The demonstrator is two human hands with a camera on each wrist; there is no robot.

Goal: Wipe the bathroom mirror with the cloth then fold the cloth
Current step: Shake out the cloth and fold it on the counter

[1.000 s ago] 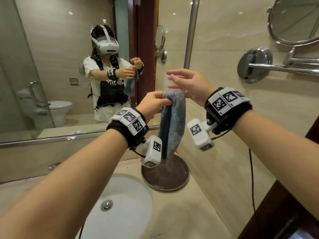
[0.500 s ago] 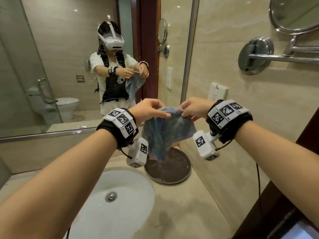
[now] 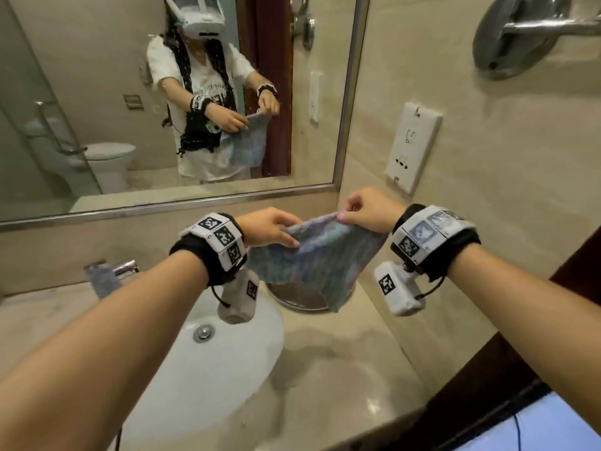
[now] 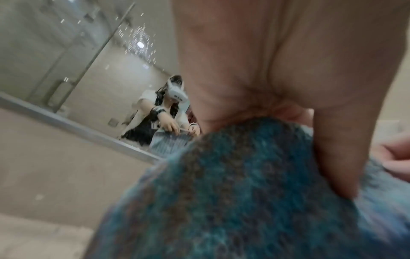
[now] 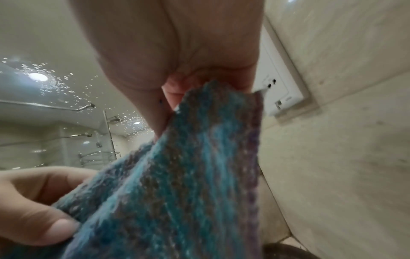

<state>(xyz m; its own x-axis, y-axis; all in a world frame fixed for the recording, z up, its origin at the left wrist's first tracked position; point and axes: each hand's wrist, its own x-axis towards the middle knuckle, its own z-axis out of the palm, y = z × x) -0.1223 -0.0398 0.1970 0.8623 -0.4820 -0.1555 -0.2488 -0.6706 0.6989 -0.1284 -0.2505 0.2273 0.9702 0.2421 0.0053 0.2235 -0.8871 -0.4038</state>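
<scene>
A blue, teal and purple knitted cloth [image 3: 312, 258] hangs spread in the air above the counter, held by both hands along its top edge. My left hand [image 3: 276, 229] grips its left side, fingers laid over the fabric. My right hand [image 3: 361, 211] pinches the right top corner between thumb and finger. The wrist views show the cloth [image 4: 244, 192] under my left fingers and the cloth [image 5: 188, 175] pinched by my right hand. The bathroom mirror [image 3: 97, 92] fills the wall above, with water specks near its middle.
Below the cloth sits a round dark tray [image 3: 302, 299] on the beige stone counter [image 3: 325, 379]. A white basin [image 3: 201, 369] and a chrome tap [image 3: 110, 273] lie to the left. A white wall socket [image 3: 413, 148] and a chrome mount [image 3: 517, 37] are on the right wall.
The cloth hung bunched and narrow from both hands; now it is pulled wide between them. Both hands have come down lower, nearer the counter, and moved apart.
</scene>
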